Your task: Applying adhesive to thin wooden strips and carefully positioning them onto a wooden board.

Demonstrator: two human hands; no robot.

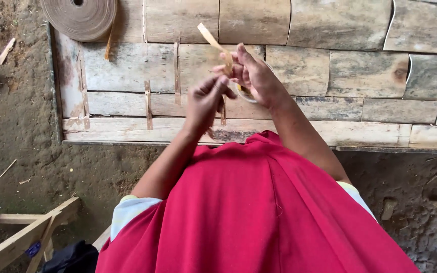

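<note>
While the person stood over the wooden panel (259,65), both hands met above its middle boards and worked a thin pale strip (209,36). The right hand (253,76) was curled closed around the strip's lower part, with a loop of it showing just under the fingers near the panel's centre. The left hand (206,98) sat just beside and slightly nearer the body than the right, its fingertips pinched together at the strip; whether they truly gripped it or only touched it could not be told. The strip's free end stuck up and away from the hands, toward the far edge of the panel.

As a judgement, the main risk was the strip itself: it looked thin and stiff, and a sharp bend at the pinch could have cracked or split it along the grain. The loose end, unsupported, could have sprung back and slipped out of the fingers. A splintered edge could also have cut a fingertip pressed hard against it.

A coiled roll of strip (80,17) lay on the panel's far left corner, partly over the edge, and might have rolled onto the dirt ground (21,126) if the panel was knocked. Short slats (148,103) lay on the panel, left of the hands.
</note>
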